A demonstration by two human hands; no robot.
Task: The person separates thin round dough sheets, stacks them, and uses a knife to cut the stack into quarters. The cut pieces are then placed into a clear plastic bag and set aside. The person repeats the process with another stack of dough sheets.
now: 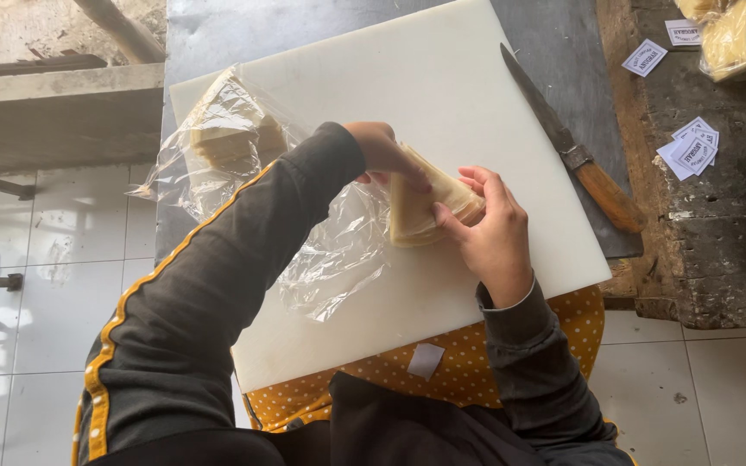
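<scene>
Head view: a triangular stack of thin pale wrappers [429, 203] is held just above a white cutting board [442, 95]; its apex points up-left, its long edge runs toward lower right; the left hand [382, 151] and right hand [489, 229] are closed with fingers [451, 224] on it; a clear plastic bag [338, 250] lies beside; a knife [567, 147] rests at the board's right edge.

A stack of thin wrappers [429, 207] sits between both hands on a cutting board [442, 95], knife [567, 147] to its right, plastic bag [226, 142] left.

Both the left hand [383, 151] and right hand [489, 229] grip a triangular wrapper stack [420, 207] over a white cutting board [442, 95].
</scene>
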